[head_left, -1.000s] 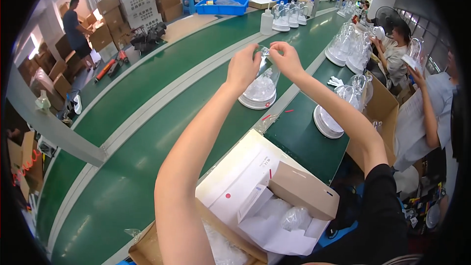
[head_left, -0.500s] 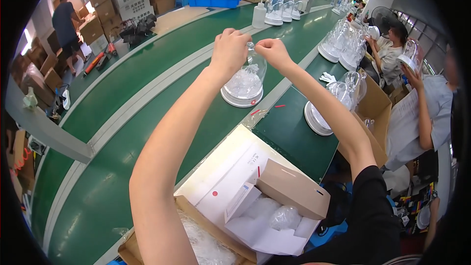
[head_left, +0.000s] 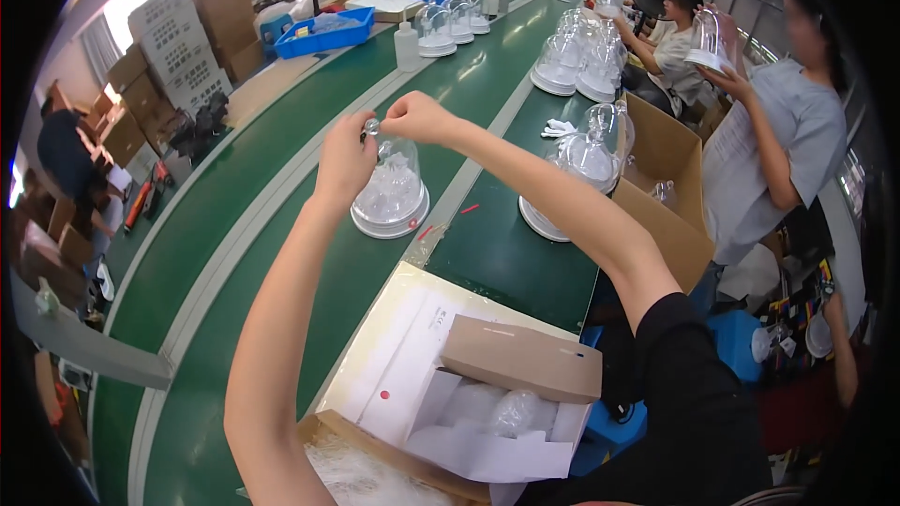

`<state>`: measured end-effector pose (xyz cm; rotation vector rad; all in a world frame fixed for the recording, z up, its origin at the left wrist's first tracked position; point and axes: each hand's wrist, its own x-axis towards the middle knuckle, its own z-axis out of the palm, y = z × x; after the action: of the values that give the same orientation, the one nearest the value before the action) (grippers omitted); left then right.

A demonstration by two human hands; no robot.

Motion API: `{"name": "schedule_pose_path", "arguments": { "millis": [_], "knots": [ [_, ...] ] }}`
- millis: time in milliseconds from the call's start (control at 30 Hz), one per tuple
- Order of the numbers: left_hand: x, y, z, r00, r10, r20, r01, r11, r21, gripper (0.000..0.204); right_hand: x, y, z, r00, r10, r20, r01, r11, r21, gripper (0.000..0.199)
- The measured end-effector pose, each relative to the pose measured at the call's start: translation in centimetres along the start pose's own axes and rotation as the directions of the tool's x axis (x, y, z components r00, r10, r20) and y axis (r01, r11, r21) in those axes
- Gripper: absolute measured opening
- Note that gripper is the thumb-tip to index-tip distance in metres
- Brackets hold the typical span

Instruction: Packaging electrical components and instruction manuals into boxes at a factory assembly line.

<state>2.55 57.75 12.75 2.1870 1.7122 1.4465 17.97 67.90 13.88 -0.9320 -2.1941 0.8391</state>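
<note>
Clear glass dome (head_left: 389, 192) on green belt (head_left: 281, 215), left hand (head_left: 345, 161) and right hand (head_left: 417, 117) both pinching its top knob (head_left: 372, 126); uneven pull could tip and crack it.

Head-worn fisheye, looking down and forward along the green desk (head_left: 234, 225) (edges bent), close above both raised forearms.

My left hand (head_left: 345, 157) and right hand (head_left: 417, 117) are bare, no gloves or rings visible. Both forearms are uncovered. Toward five o'clock, a black short sleeve (head_left: 689, 356) covers my right upper arm.
</note>
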Motion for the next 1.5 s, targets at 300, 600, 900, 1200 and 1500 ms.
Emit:
{"name": "schedule_pose_path", "arguments": {
  "millis": [300, 600, 900, 1200, 1500],
  "knots": [
    [-1.6, 0.4, -0.1, 0.970, 0.228, -0.088, -0.211, 0.963, 0.169, 0.020, -1.0, 0.0, 1.0, 0.995, -0.015, 0.103, -0.005, 0.981, 0.192, 0.021],
    [-0.1, 1.8, -0.3, 0.978, 0.189, 0.093, -0.210, 0.903, 0.375, 0.014, -1.0, 1.0, 0.2, 0.974, -0.005, 0.227, -0.058, 0.962, 0.268, 0.029],
    [-0.8, 0.7, -1.7, 0.984, 0.161, 0.070, -0.174, 0.948, 0.265, 0.014, -2.4, 1.3, 0.9, 0.977, -0.065, 0.201, -0.036, 0.886, 0.463, 0.022],
    [-0.2, -8.6, -17.6, 0.990, -0.098, -0.101, 0.124, 0.948, 0.294, 0.022, -13.9, 10.1, 5.3, 0.997, 0.032, 0.072, -0.038, 0.996, 0.079, 0.017],
    [-10.4, -17.6, -31.0, 0.823, -0.157, -0.546, 0.501, 0.655, 0.566, 0.023, -18.7, 6.1, 6.9, 0.977, -0.211, 0.010, 0.211, 0.968, -0.139, 0.009]
  ]
}}
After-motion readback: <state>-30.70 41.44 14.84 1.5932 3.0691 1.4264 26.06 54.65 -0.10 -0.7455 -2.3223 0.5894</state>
